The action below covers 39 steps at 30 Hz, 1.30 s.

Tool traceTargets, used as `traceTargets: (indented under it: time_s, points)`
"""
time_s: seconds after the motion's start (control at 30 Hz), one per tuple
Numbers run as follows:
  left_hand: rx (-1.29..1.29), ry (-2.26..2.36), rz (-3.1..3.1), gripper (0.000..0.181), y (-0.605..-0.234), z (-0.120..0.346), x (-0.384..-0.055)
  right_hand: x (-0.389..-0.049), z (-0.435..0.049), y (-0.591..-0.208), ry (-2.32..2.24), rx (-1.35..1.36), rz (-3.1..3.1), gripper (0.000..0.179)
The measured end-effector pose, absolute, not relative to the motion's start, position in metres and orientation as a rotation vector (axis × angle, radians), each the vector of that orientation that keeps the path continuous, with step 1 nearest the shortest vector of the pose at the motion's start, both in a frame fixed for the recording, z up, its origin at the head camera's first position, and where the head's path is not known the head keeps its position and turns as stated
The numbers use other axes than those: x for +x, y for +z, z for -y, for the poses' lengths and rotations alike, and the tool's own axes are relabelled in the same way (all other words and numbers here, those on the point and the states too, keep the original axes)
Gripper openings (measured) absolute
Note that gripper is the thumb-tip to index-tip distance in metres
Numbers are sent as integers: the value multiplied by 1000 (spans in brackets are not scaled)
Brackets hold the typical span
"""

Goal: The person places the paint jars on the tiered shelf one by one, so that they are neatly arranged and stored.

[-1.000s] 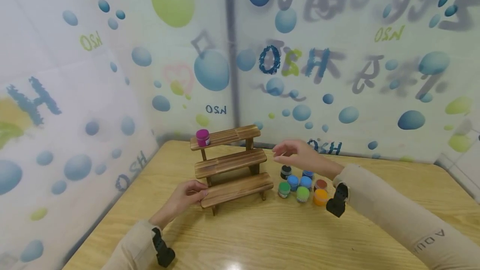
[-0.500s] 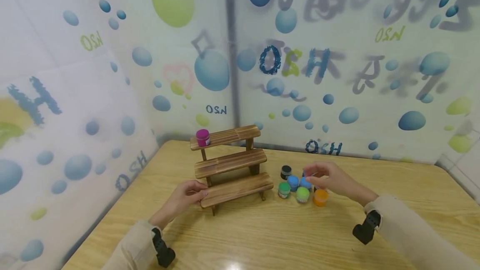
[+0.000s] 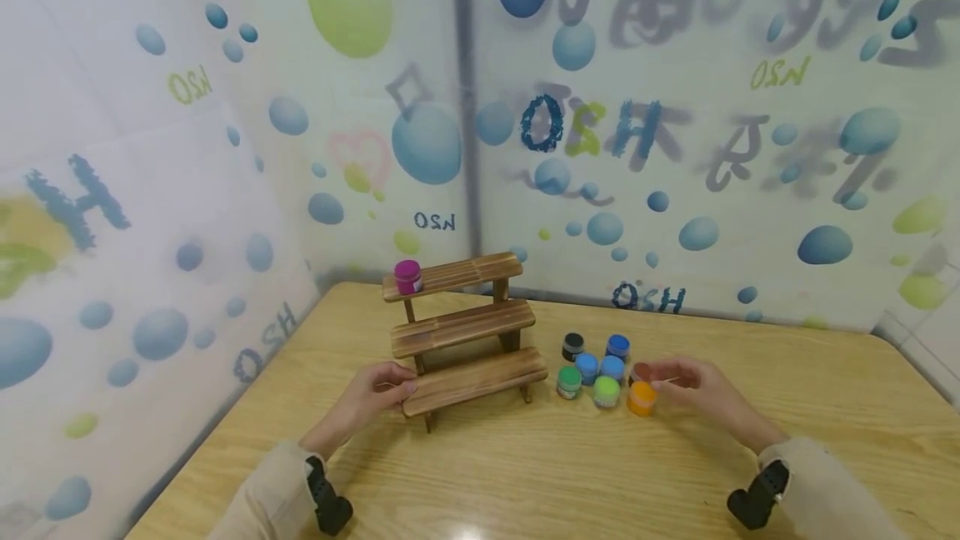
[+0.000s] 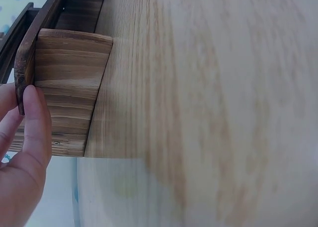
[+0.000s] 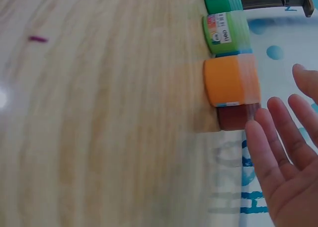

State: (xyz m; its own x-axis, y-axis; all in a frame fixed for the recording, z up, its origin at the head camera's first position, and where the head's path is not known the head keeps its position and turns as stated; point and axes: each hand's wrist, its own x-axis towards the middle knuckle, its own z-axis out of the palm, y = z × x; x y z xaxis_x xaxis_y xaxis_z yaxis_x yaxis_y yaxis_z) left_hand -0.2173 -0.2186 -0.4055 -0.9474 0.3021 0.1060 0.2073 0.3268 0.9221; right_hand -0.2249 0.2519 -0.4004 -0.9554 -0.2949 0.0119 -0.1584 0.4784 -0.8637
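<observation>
A three-step wooden display stand [image 3: 461, 327] stands left of centre on the table. My left hand [image 3: 375, 394] pinches the left end of its lowest step, thumb on one face and fingers [image 4: 37, 120] on the other. A magenta-lidded paint jar [image 3: 408, 276] sits at the left of the top step. To the right, my right hand [image 3: 693, 390] is at the orange paint jar [image 3: 642, 398] and the brown-lidded one [image 3: 640, 372] behind it. Its fingers are extended and spread in the right wrist view, fingertips right at the brown jar and nothing held.
Several more paint jars cluster between the stand and my right hand: black [image 3: 573, 346], dark blue [image 3: 618, 347], two light blue, green [image 3: 568, 382] and light green [image 3: 606, 391]. A patterned curtain [image 3: 675, 190] hangs behind the wooden table [image 3: 525, 473].
My right hand has moved right and toward me, from beside the stand, across the jars, to the orange and brown ones. The left hand keeps its grip on the stand.
</observation>
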Motion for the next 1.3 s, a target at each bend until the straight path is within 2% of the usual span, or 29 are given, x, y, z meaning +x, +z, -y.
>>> traceTargets:
  time_s: [0.23, 0.77, 1.3]
  points:
    - [473, 1703, -2482, 27, -406, 218, -218, -220, -252, -415, -1540, -231, -2557, 44]
    - [496, 1671, -2490, 27, -403, 220, -218, -219, -241, -423, -1548, -233, -2609, 42]
    - [490, 1686, -2491, 26, -405, 219, -219, -222, -235, -423, -1500, -201, -2583, 50]
